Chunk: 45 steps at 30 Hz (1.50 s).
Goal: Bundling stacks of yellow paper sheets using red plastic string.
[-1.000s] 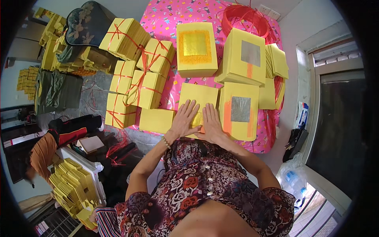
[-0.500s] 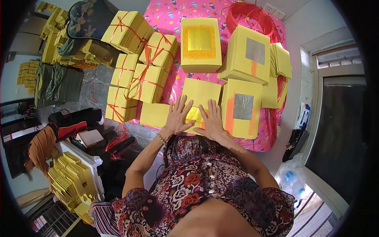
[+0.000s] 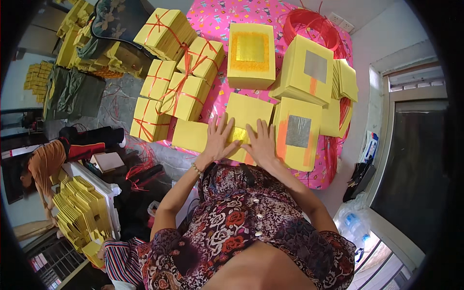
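Both my hands lie flat on yellow paper with a gold foil patch point(image 3: 239, 135) in the middle, at the near edge of the table. My left hand point(image 3: 221, 141) has its fingers spread along the patch's left side, its thumb pointing inward. On the other side my right hand point(image 3: 261, 145) presses down with fingers apart, close to a stack of yellow paper with a silver patch point(image 3: 298, 130). Beyond my fingertips is a plain yellow sheet point(image 3: 249, 110). A yellow sheet point(image 3: 190, 136) lies left of my left hand. My palms cover part of the paper beneath.
Yellow bundles tied with red strips point(image 3: 186, 96) stand at the left of the pink patterned tablecloth point(image 3: 212, 19). Farther back are a gold-patched stack point(image 3: 251, 77) and a red coil of strips point(image 3: 309, 29). At far left a person point(image 3: 48, 162) leans over folded yellow paper point(image 3: 79, 210).
My hands stay nearly in place on the gold-patched paper. The view has shifted slightly. At far left the other person's arm now reaches down toward the folded yellow paper.
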Each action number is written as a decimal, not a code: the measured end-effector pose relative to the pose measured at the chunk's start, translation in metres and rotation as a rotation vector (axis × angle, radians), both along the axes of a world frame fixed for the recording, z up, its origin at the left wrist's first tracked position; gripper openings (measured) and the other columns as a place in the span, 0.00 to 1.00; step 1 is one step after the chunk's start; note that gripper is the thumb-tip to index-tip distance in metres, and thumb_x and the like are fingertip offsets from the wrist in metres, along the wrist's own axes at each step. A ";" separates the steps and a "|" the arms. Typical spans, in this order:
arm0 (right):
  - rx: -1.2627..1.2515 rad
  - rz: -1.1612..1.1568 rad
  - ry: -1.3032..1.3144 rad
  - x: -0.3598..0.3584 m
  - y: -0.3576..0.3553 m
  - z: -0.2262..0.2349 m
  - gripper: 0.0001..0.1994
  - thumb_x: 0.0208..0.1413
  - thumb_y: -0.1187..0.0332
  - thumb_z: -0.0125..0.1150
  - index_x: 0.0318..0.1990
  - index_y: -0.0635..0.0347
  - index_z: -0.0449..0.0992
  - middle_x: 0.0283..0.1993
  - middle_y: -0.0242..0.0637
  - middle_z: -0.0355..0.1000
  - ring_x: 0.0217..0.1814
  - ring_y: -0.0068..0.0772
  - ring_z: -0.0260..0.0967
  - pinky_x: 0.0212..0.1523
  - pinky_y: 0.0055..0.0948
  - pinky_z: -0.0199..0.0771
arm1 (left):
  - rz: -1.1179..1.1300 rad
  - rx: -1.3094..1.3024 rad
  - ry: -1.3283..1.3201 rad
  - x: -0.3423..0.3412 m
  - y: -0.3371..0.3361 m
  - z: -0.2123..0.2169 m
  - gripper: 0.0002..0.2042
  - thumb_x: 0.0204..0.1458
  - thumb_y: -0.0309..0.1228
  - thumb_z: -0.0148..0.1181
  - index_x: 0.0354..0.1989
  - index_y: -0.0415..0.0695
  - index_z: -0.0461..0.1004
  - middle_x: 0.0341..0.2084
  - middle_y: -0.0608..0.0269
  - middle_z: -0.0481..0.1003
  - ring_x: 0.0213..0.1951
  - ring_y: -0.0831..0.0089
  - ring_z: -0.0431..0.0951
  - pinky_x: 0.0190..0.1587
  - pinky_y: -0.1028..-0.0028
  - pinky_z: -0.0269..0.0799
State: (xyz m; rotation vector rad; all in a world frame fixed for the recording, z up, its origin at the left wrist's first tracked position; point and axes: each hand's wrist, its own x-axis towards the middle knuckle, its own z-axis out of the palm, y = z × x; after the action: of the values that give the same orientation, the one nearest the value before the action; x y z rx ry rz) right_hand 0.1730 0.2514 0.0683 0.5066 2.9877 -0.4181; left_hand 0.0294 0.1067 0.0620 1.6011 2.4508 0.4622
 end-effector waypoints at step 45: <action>-0.239 0.100 0.366 0.018 0.023 -0.006 0.15 0.51 0.70 0.61 0.47 0.62 0.76 0.50 0.45 0.73 0.47 0.46 0.72 0.53 0.42 0.69 | 1.024 0.732 -1.321 -0.010 -0.132 -0.041 0.14 0.57 0.32 0.60 0.49 0.40 0.70 0.35 0.60 0.79 0.30 0.75 0.81 0.32 0.76 0.79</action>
State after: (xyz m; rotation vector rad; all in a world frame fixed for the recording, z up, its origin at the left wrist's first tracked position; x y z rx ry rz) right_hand 0.1912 0.2741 0.0624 0.2812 3.2179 -0.9359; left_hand 0.0190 -0.0255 0.0206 -0.2599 1.7178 1.8812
